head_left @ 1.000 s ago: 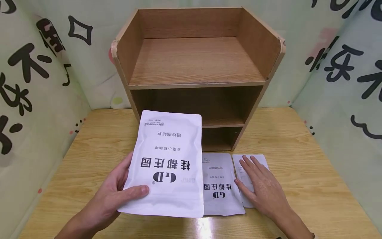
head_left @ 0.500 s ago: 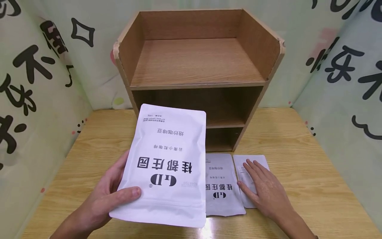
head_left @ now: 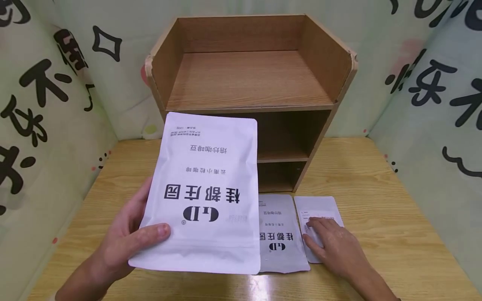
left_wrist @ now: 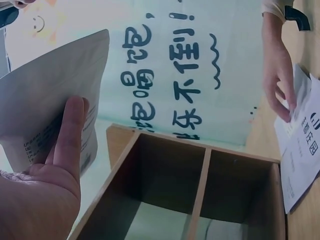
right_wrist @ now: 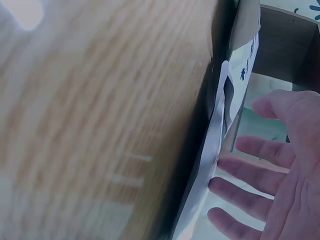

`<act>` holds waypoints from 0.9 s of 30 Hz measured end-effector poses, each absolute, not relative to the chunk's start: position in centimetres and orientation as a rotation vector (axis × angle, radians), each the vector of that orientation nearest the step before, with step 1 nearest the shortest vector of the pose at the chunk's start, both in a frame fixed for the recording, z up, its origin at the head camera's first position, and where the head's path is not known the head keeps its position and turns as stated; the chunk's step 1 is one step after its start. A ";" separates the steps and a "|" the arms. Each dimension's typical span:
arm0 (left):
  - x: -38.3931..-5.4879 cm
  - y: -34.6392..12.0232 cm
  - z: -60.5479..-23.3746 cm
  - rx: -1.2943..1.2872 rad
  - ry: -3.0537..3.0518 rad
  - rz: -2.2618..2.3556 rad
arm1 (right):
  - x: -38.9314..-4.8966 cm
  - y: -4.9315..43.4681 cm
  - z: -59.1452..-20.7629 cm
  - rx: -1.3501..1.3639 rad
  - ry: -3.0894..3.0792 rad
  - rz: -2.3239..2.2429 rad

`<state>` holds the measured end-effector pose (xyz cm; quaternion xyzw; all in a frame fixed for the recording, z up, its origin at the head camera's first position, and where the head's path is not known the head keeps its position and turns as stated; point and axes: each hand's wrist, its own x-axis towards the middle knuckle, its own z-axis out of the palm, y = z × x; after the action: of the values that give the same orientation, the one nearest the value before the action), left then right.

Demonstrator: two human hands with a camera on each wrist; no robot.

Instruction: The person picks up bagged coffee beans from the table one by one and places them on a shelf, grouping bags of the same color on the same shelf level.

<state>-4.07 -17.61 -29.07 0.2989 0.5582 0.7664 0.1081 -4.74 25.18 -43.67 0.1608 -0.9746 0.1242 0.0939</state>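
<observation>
My left hand [head_left: 126, 240] grips the lower left of a white coffee bean bag [head_left: 203, 192], thumb on its printed front. The bag is raised in front of the shelf, its print upside down. Behind it, the left wrist view shows the fingers spread against the bag's back [left_wrist: 55, 90]. A second coffee bag [head_left: 280, 213] lies on the table, partly covered by the raised one. To its right lies another white bag [head_left: 318, 203] with small print. My right hand [head_left: 339, 246] rests on that bag, fingers gently bent; the right wrist view has the fingertips [right_wrist: 220, 185] at its surface.
A wooden shelf unit [head_left: 248, 79] with a deep top tray and two lower compartments stands behind the bags. Its left lower part is hidden by the raised bag. Light cloth walls [head_left: 49, 104] with black lettering enclose the wooden table [head_left: 376, 200] at the back and sides.
The raised bag dipped slightly, then came up and left with my left hand. My right fingers, stretched out over the right bag before, have drawn back and bent on it.
</observation>
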 end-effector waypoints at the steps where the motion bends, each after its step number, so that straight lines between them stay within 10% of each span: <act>1: -4.2 -17.6 -29.0 0.892 1.651 2.260 | -4.8 25.2 -43.7 0.478 -2.885 0.371; 27: -8.9 -16.3 -24.5 0.643 1.618 2.379 | -5.0 24.6 -43.7 0.443 -2.856 0.385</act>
<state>-8.91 -16.29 -24.47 0.2170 0.5461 0.8033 0.0967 -4.96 24.64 -43.67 0.1510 -0.9733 0.1311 0.1130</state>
